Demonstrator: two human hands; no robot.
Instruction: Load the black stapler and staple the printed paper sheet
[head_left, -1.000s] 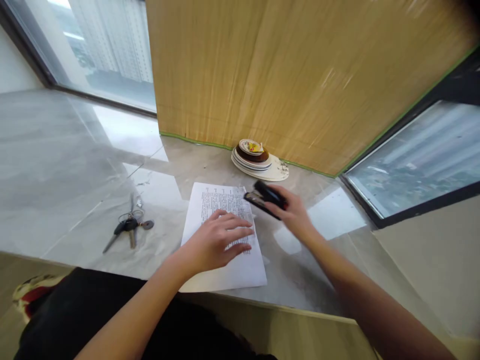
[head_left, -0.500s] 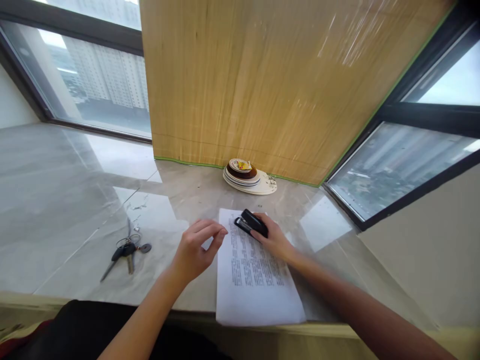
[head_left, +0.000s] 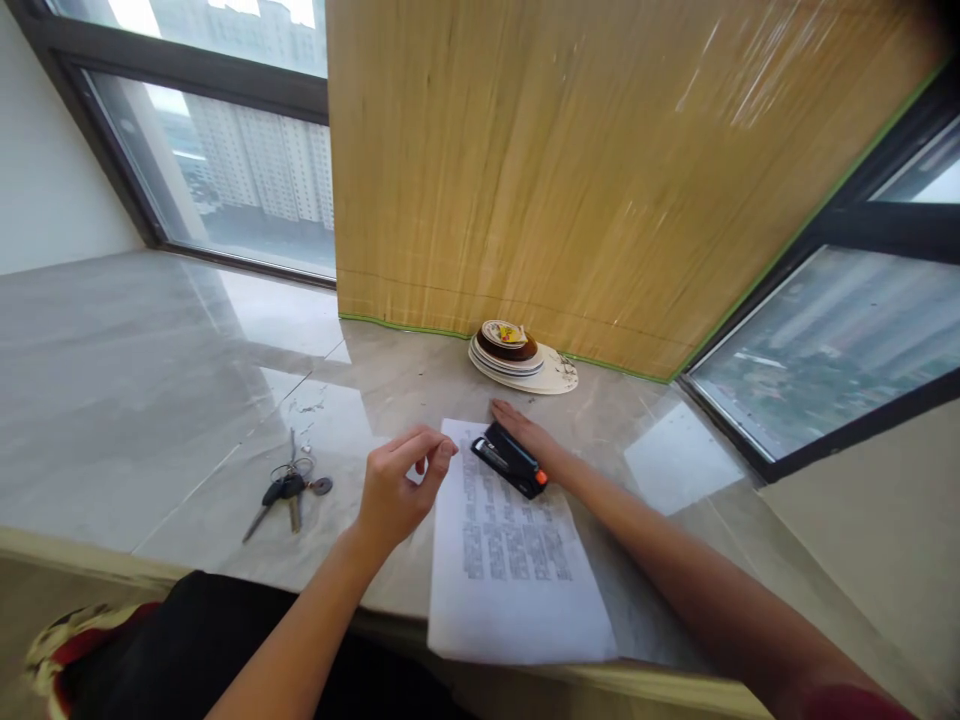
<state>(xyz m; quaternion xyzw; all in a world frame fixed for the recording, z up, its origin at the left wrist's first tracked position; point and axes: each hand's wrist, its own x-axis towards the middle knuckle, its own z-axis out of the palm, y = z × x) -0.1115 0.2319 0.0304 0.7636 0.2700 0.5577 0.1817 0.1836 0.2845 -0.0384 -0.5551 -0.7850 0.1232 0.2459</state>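
A black stapler with an orange bit at its rear end lies on the upper part of the printed sheets of paper. My right hand is stretched out flat just beyond the stapler, at the paper's upper right edge, its fingers pointing away to the left. Over the marble sill, at the paper's upper left edge, my left hand is closed in a pinch, thumb and forefinger together. Whatever sits between those fingertips, if anything, is too small to make out.
A bunch of keys lies on the marble sill to the left. Stacked plates with a small yellow packet stand at the back, against a bamboo blind. Windows flank the blind on both sides.
My right hand has let go of the stapler, which now rests on the paper, and has slid past it with fingers extended. The left hand keeps its pinch. The view has shifted slightly.
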